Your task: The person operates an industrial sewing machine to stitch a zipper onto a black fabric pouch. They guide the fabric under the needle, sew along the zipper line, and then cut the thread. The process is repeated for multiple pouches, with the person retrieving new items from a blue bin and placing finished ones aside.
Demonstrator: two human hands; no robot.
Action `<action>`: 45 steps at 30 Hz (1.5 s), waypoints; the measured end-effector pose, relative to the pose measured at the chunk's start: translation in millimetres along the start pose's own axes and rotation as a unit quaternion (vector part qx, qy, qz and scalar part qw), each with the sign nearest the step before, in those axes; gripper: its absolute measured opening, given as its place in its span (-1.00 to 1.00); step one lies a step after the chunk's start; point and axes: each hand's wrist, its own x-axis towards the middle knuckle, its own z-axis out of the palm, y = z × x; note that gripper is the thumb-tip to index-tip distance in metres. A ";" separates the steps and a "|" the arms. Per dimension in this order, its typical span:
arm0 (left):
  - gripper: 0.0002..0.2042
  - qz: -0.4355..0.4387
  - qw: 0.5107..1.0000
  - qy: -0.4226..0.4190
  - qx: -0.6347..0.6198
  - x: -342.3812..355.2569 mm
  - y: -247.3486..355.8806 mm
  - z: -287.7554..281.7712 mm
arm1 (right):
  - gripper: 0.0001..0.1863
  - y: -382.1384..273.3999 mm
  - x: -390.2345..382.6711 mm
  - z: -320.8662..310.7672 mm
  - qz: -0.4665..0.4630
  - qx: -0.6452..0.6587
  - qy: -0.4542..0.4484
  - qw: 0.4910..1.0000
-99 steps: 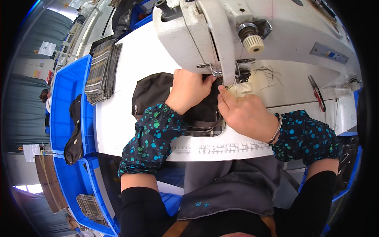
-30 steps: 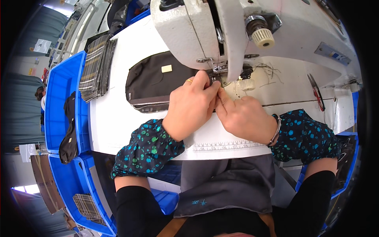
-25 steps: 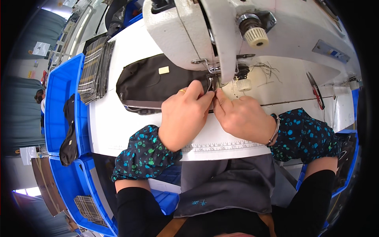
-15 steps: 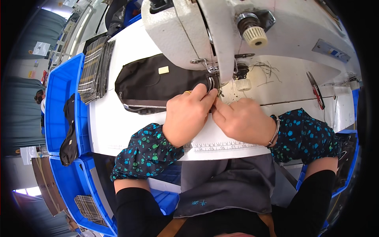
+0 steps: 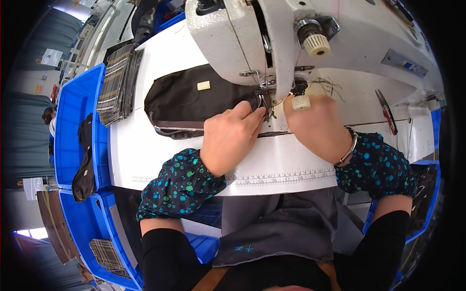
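Note:
A black fabric piece with a metal zipper along its near edge and a small pale label lies on the white sewing table. Its right end, where zipper teeth curve round, sits beneath the needle area of a white sewing machine. My left hand is closed on that end, thumb and index finger pinching close to the presser foot. Just right of the needle, my right hand is off the fabric, raised behind the lower tension knob. The machine and knob hide its fingertips, so its grip is unclear.
Thread scissors and loose thread ends lie on the right. A stack of plaid fabric pieces stands at the table's left edge. Blue bins flank the table, one with a black piece hanging over it. A ruler strip runs along the front.
My right hand has left my left hand's fingertips and moved right and up beside the needle area. The fabric has shifted slightly; my left hand still holds its end.

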 end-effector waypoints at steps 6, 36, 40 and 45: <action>-0.74 0.007 1.000 -0.019 0.010 -1.6 2.1 -2.8 | -0.94 -2.1 -3.3 -4.5 0.001 -0.015 -0.018 1.000; -0.65 0.013 0.998 -0.049 0.031 3.9 3.8 -10.4 | -0.74 -16.8 -8.1 13.7 -0.082 0.149 0.006 0.985; -0.68 0.019 0.998 -0.047 0.043 8.4 -0.1 -6.8 | -0.66 -13.9 -6.3 16.5 -0.068 0.127 -0.025 0.989; -0.69 0.022 0.996 -0.069 0.049 17.6 -5.3 -4.6 | -0.60 -8.7 -3.7 22.8 -0.042 0.125 -0.036 0.991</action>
